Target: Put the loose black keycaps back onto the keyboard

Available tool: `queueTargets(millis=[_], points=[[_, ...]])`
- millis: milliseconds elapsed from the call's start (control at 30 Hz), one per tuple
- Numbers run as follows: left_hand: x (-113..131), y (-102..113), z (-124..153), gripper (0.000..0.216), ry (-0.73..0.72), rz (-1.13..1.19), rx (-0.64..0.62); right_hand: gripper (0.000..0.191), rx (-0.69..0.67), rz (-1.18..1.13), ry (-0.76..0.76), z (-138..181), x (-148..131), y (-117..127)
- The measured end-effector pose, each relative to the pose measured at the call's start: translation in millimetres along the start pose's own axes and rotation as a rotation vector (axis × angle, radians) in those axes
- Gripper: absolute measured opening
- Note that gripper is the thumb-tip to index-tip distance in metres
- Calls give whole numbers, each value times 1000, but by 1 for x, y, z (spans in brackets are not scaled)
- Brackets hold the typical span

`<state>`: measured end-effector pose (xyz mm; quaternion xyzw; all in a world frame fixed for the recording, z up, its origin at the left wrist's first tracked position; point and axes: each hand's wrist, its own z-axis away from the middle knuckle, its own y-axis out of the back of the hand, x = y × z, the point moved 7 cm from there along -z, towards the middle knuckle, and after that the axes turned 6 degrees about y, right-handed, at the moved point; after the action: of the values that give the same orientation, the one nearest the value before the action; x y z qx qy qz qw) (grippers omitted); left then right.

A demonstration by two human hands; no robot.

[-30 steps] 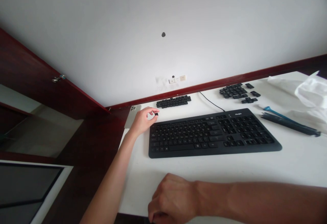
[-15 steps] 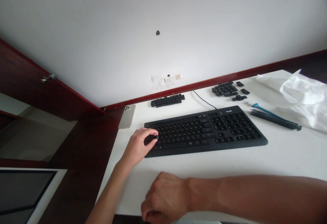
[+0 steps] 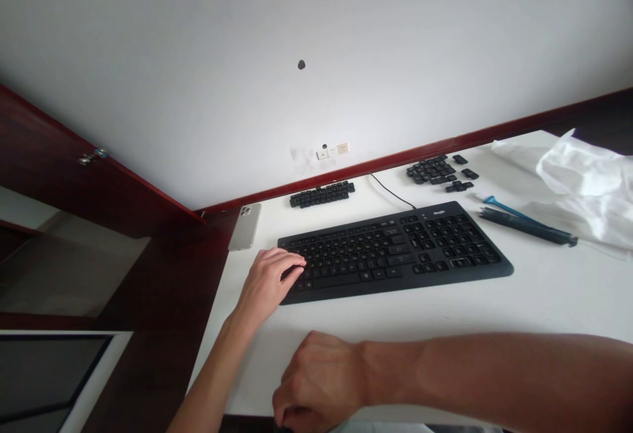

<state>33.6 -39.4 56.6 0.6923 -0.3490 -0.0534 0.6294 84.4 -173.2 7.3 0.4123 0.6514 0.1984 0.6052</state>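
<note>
Keyboard, head view: the black keyboard [image 3: 395,252] lies flat on the white bench [image 3: 445,314], its cable [image 3: 393,191] running off the far edge.
Keys: the spacebar [image 3: 336,282] and some wide keys [image 3: 398,259] look seated; many small positions look like bare sockets, so I judge the board only partly capped.
Left-hand block: loose keycaps [image 3: 322,195] sit packed together beyond the keyboard, off it.
Right-hand cluster: more loose keycaps [image 3: 431,171] lie beyond the number pad, with a few strays [image 3: 459,186] just beside them, also off it.
Left hand: the left hand [image 3: 267,280] is at the keyboard's left end, thumb and forefinger nearly meeting; whether a cap sits between them, I can't tell.
Right hand: the right hand [image 3: 319,380] is a curled fist by the bench's near edge; its underside is hidden, so I can't say if it grips anything.
Around them: phone [image 3: 246,227] at left; blue stick [image 3: 504,206], dark bundle [image 3: 527,226] and crumpled white sheet [image 3: 588,176] at right, the sheet cut off.
Hard to read: the key lettering; the sockets under the left hand.
</note>
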Motion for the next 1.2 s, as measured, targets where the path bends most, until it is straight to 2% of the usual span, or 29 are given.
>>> queueTargets(millis=[200, 400, 567, 733, 1200], points=[[3, 0, -3, 13, -37, -34, -2, 27, 44, -3, 14, -3, 5, -10], [5, -1, -4, 15, -48, -49, -3, 32, 243, 5, -68, -7, 8, -13], [6, 1, -5, 13, -41, -9, 8, 34, 199, -28, -1, -4, 5, -13], [8, 3, -5, 14, -60, 6, 5, 34, 402, -45, -16, 7, 1, 0], [3, 2, -1, 13, -85, 22, 33, 38, 386, -71, -34, 6, -3, 2]])
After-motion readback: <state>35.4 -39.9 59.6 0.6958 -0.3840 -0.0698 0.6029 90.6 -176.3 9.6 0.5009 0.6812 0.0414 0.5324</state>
